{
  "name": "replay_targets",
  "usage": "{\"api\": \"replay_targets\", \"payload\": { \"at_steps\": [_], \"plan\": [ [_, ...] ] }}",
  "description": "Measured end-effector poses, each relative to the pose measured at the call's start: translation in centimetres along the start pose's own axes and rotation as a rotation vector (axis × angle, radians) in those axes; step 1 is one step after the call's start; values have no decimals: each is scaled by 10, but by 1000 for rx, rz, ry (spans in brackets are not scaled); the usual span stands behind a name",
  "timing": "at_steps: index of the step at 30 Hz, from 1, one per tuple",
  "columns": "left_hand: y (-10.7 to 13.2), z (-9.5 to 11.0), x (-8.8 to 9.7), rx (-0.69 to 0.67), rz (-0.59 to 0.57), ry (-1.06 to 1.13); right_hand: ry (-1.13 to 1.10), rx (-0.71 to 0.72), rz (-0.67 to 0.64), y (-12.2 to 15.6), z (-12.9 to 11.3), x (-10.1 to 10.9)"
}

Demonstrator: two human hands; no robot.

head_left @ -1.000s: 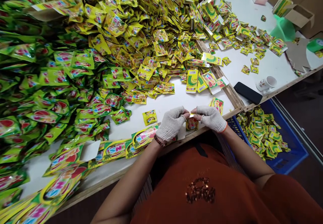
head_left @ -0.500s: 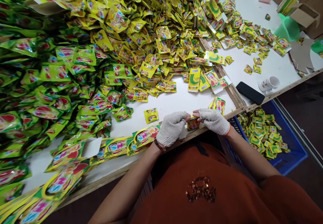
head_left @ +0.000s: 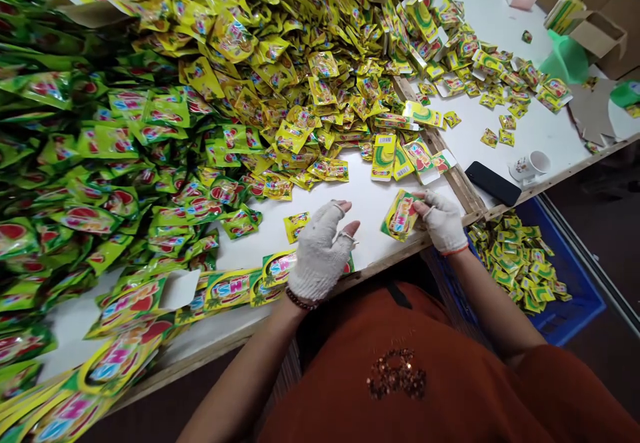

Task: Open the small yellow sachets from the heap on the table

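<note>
Both my hands wear white fingerless knit gloves. My right hand [head_left: 443, 220] is closed on a yellow-green printed card sleeve [head_left: 400, 215], held tilted just above the white table [head_left: 350, 203] near its front edge. My left hand [head_left: 323, 246] hovers over the table with its fingers spread and nothing in them. It is nearest a single small yellow sachet [head_left: 297, 224] and the flat printed sleeves [head_left: 235, 288] lying along the front edge.
A huge heap of yellow sachets [head_left: 300, 50] and green ones [head_left: 85, 163] covers the table's back and left. A black phone [head_left: 493, 182] and a small cup [head_left: 531, 164] sit on the right. A blue crate [head_left: 575, 306] of sachets stands below.
My hands were together pinching a small packet at the table edge. They have parted: the left hand opened and moved left, the right now holds a larger printed sleeve.
</note>
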State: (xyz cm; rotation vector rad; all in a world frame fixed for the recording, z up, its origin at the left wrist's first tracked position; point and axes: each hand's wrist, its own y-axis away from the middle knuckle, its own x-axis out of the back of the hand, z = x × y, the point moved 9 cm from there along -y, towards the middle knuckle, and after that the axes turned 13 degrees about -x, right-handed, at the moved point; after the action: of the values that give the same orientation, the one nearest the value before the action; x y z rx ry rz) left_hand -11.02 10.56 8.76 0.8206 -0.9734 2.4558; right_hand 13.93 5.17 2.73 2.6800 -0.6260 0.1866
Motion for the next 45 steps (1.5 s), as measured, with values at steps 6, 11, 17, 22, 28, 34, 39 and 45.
{"api": "replay_targets", "payload": {
  "at_steps": [6, 11, 17, 22, 28, 34, 39, 45],
  "plan": [
    [20, -18, 10, -66, -673, -385, 291, 47, 179, -17, -14, 71],
    [45, -30, 15, -36, -809, -469, 770, 292, 475, -7, -40, 78],
    [27, -19, 37, 92, -266, -224, 458, 404, 99, 41, -54, -16],
    [11, 5, -9, 60, 1, 19, 55, 235, -273, 50, -31, -88],
    [16, -12, -64, 263, 6, 428, 55, 198, -104, 27, 1, -61],
    [12, -11, -68, 203, -70, 465, -17, 240, 7, 30, 23, -42],
    [6, -1, -64, 31, -151, 315, 241, 411, -59, 36, -1, -48],
    [16, -22, -68, 227, -106, 452, 155, 242, -212, 22, 0, -60]
  ]
}}
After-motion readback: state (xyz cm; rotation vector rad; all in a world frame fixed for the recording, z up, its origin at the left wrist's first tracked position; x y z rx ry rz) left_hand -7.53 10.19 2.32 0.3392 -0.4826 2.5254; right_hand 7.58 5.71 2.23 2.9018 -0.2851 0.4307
